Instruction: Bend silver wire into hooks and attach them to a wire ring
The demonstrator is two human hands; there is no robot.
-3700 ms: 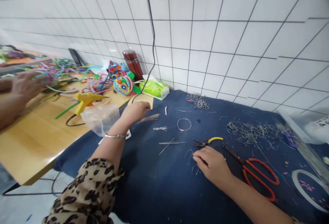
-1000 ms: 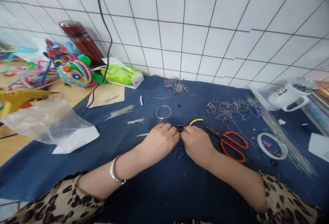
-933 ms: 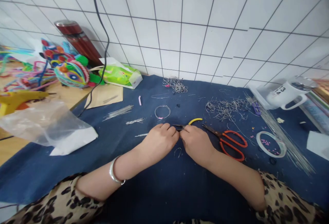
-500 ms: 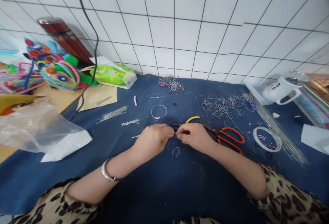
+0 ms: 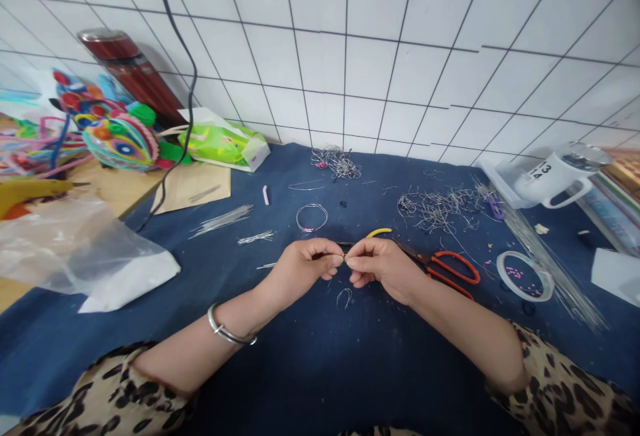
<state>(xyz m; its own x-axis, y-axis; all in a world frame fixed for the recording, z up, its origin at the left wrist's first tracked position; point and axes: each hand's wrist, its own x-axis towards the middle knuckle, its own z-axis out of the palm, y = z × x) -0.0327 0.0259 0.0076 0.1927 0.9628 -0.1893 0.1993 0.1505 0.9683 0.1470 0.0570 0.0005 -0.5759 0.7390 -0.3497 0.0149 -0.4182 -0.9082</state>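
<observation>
My left hand [image 5: 306,268] and my right hand [image 5: 384,267] meet at the fingertips over the blue cloth [image 5: 300,363]. Thumb and forefinger of each are pinched on a short piece of thin wire [image 5: 345,256], mostly covered by the fingers. Behind them lies a tool with a yellow handle [image 5: 380,232], its other parts hidden by my hands. Scissors with orange handles [image 5: 456,267] rest by my right wrist, their blades partly covered. A wire ring with pink beads [image 5: 309,229] lies beyond my left hand. Nearer me is a small bent wire [image 5: 344,299].
Tangled wire scraps [image 5: 435,209] and a bundle of straight wires [image 5: 565,283] lie right, beside a round dish [image 5: 505,285] of pink beads. A white mug [image 5: 560,179] stands far right. Cut wires [image 5: 225,220], a plastic bag [image 5: 90,243] and a red thermos [image 5: 135,76] are left.
Both hands have turned so the thumbs show more, and the fingertips have drawn closer together. The view has shifted slightly; the things on the cloth lie as before.
</observation>
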